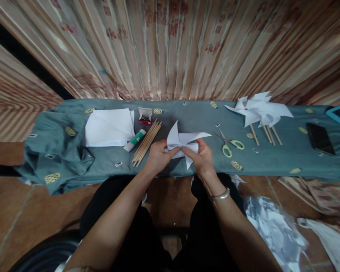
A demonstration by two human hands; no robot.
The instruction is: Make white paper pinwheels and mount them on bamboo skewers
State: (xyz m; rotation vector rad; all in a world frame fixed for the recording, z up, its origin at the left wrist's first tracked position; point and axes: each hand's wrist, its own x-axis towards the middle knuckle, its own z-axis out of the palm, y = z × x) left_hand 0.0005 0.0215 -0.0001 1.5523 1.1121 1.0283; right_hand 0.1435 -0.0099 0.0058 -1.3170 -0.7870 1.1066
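Note:
A white paper pinwheel is held over the front of the cloth-covered table, its blades folded toward the middle. My left hand grips its left side, with the thumb pressed near the centre. On the other side my right hand pinches the paper, its thumb also at the centre; the fingers beneath are partly hidden. Just left of my hands lie several thin wooden sticks and a green-and-white glue stick. Scissors with green handles rest open to the right.
A stack of white paper and a small red box of metal pins are at left. Several finished pinwheels on sticks lie at right, near a black phone. A bag of paper scraps sits on the floor. Curtains hang behind.

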